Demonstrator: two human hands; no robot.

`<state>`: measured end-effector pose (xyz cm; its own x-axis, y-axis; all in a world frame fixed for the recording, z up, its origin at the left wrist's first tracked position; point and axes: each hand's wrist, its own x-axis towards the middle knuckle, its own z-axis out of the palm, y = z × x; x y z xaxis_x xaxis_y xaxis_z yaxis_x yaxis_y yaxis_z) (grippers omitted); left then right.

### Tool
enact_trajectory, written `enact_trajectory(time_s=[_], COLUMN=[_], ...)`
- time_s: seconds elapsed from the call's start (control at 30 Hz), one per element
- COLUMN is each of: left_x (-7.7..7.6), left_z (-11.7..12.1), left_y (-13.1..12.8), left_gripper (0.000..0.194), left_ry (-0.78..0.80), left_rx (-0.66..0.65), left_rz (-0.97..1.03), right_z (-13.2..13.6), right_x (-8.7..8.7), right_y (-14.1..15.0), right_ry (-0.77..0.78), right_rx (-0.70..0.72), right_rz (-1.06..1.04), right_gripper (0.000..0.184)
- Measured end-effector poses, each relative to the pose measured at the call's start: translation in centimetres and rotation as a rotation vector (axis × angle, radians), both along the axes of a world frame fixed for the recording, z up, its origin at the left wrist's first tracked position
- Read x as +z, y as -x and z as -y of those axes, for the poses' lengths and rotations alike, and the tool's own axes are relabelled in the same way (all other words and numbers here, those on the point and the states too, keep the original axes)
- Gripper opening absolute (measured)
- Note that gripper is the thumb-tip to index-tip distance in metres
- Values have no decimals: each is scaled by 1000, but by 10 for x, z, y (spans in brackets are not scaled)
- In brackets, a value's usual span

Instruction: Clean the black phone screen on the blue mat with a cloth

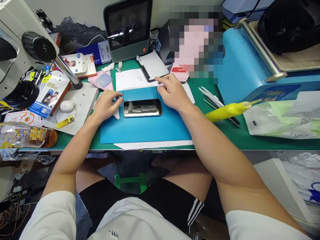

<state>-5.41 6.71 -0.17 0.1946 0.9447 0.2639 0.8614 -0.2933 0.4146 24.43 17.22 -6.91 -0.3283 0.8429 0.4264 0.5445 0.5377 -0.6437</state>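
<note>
A phone (142, 107) with a glossy dark screen lies flat on a blue mat (147, 128). A blue-tinted screen film (140, 94) lies just behind the phone, its near edge meeting the phone's far edge. My left hand (106, 105) pinches the film's left edge between thumb and fingers, with a white wipe (116, 114) under it. My right hand (172, 93) is curled at the film's right edge, gripping it, index finger stretched toward the back.
A microscope (22, 56) overhangs the left side above its white base plate (82, 100), which carries a white earbud case (66, 105). A small monitor (128, 28) stands at the back. A blue roller machine (250, 63), a yellow tool (228, 111), tweezers (212, 98) and plastic bags (282, 116) fill the right.
</note>
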Motion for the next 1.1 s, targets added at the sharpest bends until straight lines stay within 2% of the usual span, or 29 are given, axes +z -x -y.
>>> enact_trajectory(time_s=[0.1,0.2,0.33,0.4,0.47,0.63,0.7,0.8,0.9,1.0,1.1], left_x=[7,15,17,15,13,12,10,5,-2,-7,-10], left_z=[4,8,11,11,11,10,10,9,8,9,10], left_y=[8,17,19,15,12,9,6,-2,-10,-14,-16], left_gripper=[23,14,8,12,18,30,34,39,36,28,27], left_ry=[-49,-16,104,111,20,-423,-525,-499,-329,-198,-163], left_rx=[127,225,190,147,142,204,201,105,-105,-249,-263], left_rz=[-50,-123,-228,-249,-222,-32,20,32,18,16,34], right_z=[6,10,12,12,12,10,10,12,20,32,41], right_x=[10,18,21,19,18,17,18,20,25,31,33], right_y=[1,1,2,2,3,2,1,2,7,14,21], right_ry=[-37,-62,-72,-73,-72,-71,-70,-77,-100,-148,-172], right_rx=[-10,-30,-50,-49,-49,-53,-45,-24,61,268,478], right_rz=[-34,-39,-21,-17,-11,15,27,37,34,67,99], right_gripper=[40,39,39,39,38,37,37,36,37,48,58])
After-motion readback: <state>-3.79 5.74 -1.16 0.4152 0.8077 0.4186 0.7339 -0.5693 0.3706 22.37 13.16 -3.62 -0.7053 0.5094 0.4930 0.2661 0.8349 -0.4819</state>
